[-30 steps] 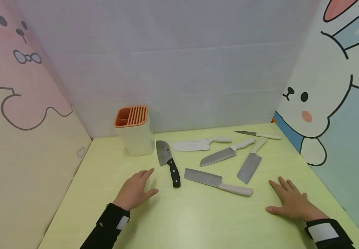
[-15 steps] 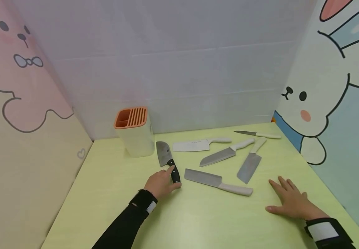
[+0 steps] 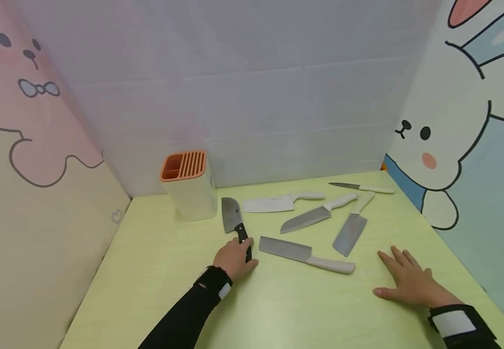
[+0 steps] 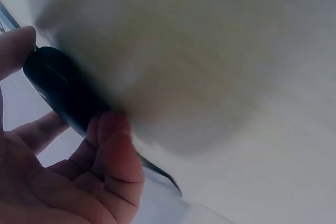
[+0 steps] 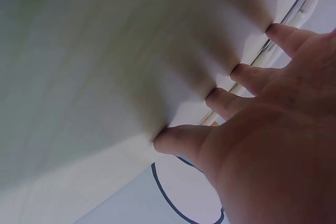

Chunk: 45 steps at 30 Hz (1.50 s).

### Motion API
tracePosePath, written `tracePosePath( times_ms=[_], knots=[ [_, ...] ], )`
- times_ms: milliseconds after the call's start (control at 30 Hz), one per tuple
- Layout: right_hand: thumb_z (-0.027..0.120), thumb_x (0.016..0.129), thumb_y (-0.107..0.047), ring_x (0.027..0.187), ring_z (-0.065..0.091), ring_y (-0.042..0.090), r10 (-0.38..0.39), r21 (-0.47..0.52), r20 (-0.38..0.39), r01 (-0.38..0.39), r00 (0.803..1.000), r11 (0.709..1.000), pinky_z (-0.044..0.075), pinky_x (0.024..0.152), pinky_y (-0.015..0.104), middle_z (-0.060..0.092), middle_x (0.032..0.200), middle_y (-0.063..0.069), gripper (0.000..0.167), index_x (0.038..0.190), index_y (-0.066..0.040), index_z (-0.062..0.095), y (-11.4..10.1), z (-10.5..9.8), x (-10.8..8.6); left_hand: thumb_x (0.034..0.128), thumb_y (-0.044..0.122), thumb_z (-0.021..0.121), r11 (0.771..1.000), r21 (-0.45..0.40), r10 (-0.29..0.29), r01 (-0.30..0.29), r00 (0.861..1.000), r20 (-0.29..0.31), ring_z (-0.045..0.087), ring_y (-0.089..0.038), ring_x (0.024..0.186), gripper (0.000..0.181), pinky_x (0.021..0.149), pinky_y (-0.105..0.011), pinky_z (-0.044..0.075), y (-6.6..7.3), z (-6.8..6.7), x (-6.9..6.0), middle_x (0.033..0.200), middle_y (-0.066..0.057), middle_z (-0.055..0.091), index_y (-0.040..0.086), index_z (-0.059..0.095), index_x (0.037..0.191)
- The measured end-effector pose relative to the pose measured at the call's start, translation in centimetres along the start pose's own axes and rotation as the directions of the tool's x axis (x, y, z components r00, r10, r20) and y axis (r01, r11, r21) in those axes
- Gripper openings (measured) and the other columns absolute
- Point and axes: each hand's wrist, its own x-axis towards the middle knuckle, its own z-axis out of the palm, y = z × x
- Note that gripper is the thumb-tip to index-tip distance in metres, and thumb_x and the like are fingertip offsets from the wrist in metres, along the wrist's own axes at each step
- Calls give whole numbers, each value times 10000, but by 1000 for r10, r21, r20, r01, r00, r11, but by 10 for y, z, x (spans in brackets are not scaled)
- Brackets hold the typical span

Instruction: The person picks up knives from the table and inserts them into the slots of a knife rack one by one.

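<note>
L hand (image 3: 233, 258) grips the black-handled cleaver (image 3: 231, 215) by its handle, thumb near the butt end & fingers curled about the side, prob. b/c that keeps skin off the edge. The cleaver is L of the table's (image 3: 286, 310) middle, blade toward the back edge, handle toward the front edge; can't tell if any of it is off the surface. R hand (image 3: 411, 286) is well apart from L, near the table's R edge, fingers spread w/ tips on the tabletop & nothing held; looks like plain resting, maybe for support.

White knife block (image 3: 192, 201) w/ orange slotted top stands upright nr the back L corner, just beside the cleaver blade. Slots face up, presumably so blades can drop in.

White-handled knives lie flat, apart, likely spread so each handle is easy to reach: white-handled cleaver (image 3: 269, 204) nr the back edge, santoku knife (image 3: 306, 221) mid-table, small cleaver (image 3: 350, 234) toward the R edge, nakiri-type knife (image 3: 286, 248) nearest the front edge, paring knife (image 3: 345, 185) nr the back R corner.

Writing: tiny dark marks on the white-handled cleaver's blade & a small mark on the black-handled one; neither legible, so no brand readable.
</note>
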Motion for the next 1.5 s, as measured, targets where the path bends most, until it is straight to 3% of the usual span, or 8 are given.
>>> tracePosePath(
  times_ms=[267,400,733,1000,1100,1167,1333,1500],
  knots=[
    [658,710,-690,1244,247,627,-6,-7,-15,6,1000,1000,231,707,861,268,1431,377,1014,1418,-17,386,-3,-5,-1,792,410,737,998,-65,22,-23,1000,-13,449,-145,569,603,509,-282,379,-7,2,-13,858,-115,609,143,572,1306],
    [666,711,-679,1246,245,627,-3,6,-5,3,1000,1000,226,711,862,267,1430,382,1007,1415,-14,391,-5,-6,-2,771,426,754,990,-137,41,-35,998,45,459,-125,602,666,531,-259,376,-4,1,-25,836,-65,597,126,549,1329],
    [663,717,-674,1248,243,625,-5,7,-6,5,1000,1000,226,716,861,269,1431,378,999,1414,-12,390,-6,-5,-4,763,417,759,974,-196,143,-111,977,158,592,-138,805,757,714,-299,499,10,-2,-53,1032,-114,644,90,474,1383],
    [666,728,-658,1244,239,629,-12,17,-10,12,1000,1000,217,714,865,267,1426,383,986,1413,-7,384,-4,-3,-4,795,356,740,961,-248,181,-126,960,214,600,-195,1055,808,910,-350,484,26,-3,-61,1223,-144,606,24,388,1441],
    [667,726,-658,1239,244,632,-11,17,-14,11,1000,1000,220,712,864,273,1421,386,983,1408,-7,389,-4,-2,-4,827,333,696,955,-246,212,-163,960,186,575,-206,1124,758,948,-341,464,29,-2,-60,1273,-140,574,11,390,1441],
    [665,725,-663,1239,244,633,-10,17,-14,11,1000,1000,223,712,863,274,1420,387,985,1406,-6,392,-4,-2,-4,841,318,683,951,-215,252,-223,960,120,573,-193,1105,673,937,-327,470,26,-1,-56,1241,-111,579,19,458,1401],
    [658,727,-668,1241,244,633,-4,9,-20,4,1000,1000,221,715,863,274,1423,384,986,1406,-4,396,-4,-3,-4,818,251,723,945,-24,323,-325,944,-65,546,-181,1025,497,879,-318,483,2,-3,-32,1128,-49,575,84,604,1270],
    [661,720,-671,1239,247,636,0,8,-18,0,1000,1000,226,716,862,279,1419,387,990,1401,1,406,-7,-5,-5,780,269,735,946,29,323,-323,946,10,520,-231,1187,573,966,-423,441,-23,-6,-13,1242,-45,588,130,582,1315]
  ],
)
